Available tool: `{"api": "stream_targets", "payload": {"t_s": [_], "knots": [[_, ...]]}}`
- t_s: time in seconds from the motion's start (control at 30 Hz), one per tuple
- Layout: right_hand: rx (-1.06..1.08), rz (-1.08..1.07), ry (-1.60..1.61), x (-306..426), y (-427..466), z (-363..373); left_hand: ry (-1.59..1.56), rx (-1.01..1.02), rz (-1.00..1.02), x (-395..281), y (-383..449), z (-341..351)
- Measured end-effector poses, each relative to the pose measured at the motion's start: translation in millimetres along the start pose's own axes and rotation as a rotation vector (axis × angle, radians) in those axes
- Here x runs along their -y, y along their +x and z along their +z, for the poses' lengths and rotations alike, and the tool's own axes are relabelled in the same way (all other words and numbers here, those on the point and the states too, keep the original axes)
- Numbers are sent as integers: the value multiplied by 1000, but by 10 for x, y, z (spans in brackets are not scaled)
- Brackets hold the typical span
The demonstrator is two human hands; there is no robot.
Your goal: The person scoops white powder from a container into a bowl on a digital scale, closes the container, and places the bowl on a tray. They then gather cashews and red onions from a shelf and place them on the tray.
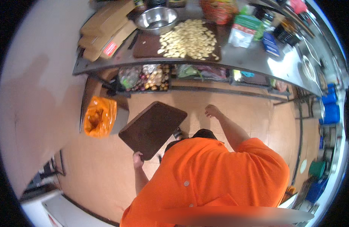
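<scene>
My left hand [138, 159] grips one corner of a dark brown rectangular board or tray [154, 129], which hangs tilted over the floor in front of my body. My right hand [212, 111] is held out over the floor, apart from the board, with loosely bent fingers and nothing visible in it. Beyond both hands, on a metal worktable [234, 58], a brown cutting board [146, 46] bears a heap of what look like peeled garlic cloves [188, 39]. A steel bowl [157, 20] stands at the far left part of that cutting board.
Flattened cardboard [106, 31] lies at the table's left end, by the wall. An orange bag [100, 117] lines a bin at the left. Crates with onions [156, 78] and vegetables sit under the tabletop. A green-and-white pouch [245, 30] and a blue box [270, 44] stand right.
</scene>
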State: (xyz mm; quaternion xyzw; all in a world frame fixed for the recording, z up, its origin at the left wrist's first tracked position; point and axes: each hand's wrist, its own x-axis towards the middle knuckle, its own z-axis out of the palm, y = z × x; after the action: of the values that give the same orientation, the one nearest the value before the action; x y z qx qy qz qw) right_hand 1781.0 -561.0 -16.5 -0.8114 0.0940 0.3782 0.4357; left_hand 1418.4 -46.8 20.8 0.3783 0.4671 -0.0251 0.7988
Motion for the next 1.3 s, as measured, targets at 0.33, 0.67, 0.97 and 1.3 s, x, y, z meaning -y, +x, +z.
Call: {"api": "stream_targets", "payload": {"t_s": [0.33, 0.67, 0.97, 1.3], "knots": [[-24, 174, 881, -697, -1443, -759, 633, 680, -112, -475, 789, 2503], [-1069, 180, 1261, -2924, -3550, -924, 1295, 1516, -40, 413, -470, 5091], [-1185, -218, 714, -1856, -3666, -3326, 947, 1102, 321, 597, -930, 6719], [-1082, -208, 192, -1530, -2383, -5591, 715, 901, 9, 849, -803, 7601]]}}
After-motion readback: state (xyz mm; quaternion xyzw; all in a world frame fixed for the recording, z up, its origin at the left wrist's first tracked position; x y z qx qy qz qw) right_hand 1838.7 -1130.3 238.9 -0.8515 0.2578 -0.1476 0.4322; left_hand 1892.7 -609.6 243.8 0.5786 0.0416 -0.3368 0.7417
